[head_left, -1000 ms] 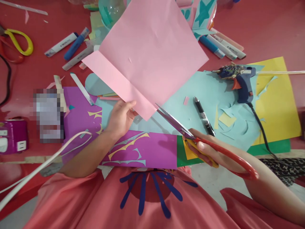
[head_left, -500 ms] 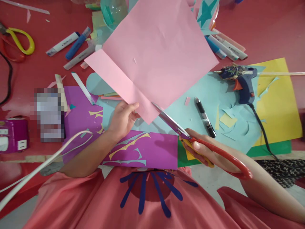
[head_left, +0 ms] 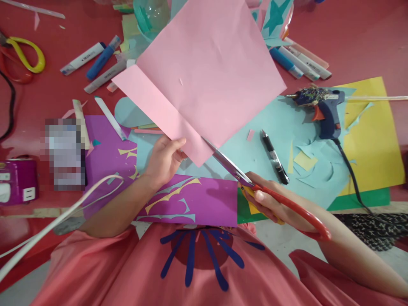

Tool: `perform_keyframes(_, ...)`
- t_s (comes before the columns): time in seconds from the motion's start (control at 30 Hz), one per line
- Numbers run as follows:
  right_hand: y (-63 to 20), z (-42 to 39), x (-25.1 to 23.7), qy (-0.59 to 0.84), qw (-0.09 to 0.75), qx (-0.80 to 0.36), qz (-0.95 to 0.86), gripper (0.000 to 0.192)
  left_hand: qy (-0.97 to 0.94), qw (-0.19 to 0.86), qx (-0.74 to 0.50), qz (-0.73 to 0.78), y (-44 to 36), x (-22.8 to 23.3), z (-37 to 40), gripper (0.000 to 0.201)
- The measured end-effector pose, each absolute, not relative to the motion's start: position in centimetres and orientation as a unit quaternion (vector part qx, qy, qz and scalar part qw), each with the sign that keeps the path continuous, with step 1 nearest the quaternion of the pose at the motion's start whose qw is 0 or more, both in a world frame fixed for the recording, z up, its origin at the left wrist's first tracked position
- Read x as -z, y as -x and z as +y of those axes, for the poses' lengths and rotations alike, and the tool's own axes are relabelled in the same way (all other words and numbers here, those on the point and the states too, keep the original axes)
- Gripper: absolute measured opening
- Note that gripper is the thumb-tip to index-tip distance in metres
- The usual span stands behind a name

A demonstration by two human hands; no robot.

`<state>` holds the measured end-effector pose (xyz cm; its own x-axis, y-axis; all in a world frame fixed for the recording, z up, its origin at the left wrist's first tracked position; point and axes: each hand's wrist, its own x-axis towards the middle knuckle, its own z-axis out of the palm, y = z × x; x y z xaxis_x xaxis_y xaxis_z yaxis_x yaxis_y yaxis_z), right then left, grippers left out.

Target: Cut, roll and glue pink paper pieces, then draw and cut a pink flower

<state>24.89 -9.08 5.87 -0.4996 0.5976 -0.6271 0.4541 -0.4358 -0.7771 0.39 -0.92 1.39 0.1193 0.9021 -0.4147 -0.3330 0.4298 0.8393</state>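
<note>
Scissors (head_left: 242,177) sit gripped in the curled fingers of the right hand (head_left: 270,202) over the desk's (head_left: 360,38) near edge, blades at the pink paper's (head_left: 210,72) nearest corner. The left hand (head_left: 164,159) pinches that paper between thumb and fingers, above a light-blue sheet (head_left: 242,153).

A red table (head_left: 357,46) with a smooth, faintly glossy top spans the work area. A pale, wood-coloured strip (head_left: 51,212) runs along its near edge. Beyond this edge, a light grey floor (head_left: 270,240) is visible. A red surface (head_left: 19,228) occupies the lower left. Illumination is diffuse; a soft sheen lies on the tabletop at upper right.
</note>
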Motion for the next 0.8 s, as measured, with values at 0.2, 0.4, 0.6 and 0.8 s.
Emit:
perform_keyframes(0.2, -24.4, -8.9, -6.0, 0.523, 0.052, -0.713, -0.464, 0.054, -0.289, 0.681, -0.446, 0.504, -0.4, -1.4, -0.8, 0.019)
perform_keyframes(0.4, -24.4, -9.3, -5.4, 0.516, 0.062, -0.694, -0.499, 0.057, -0.293, 0.683, -0.445, 0.499, -0.4, -1.4, -0.6, 0.018)
perform_keyframes(0.6, -25.4, -10.1, -5.2, 0.489, 0.076, -0.66, -0.565, 0.054, -0.327, 0.637, -0.441, 0.541, -0.2, -0.8, -0.8, 0.015)
perform_keyframes(0.8, -26.1, -10.3, -5.4, 0.456, 0.065, -0.679, -0.572, 0.05, -0.413, 0.56, -0.459, 0.552, 0.1, -0.1, -1.7, 0.02)
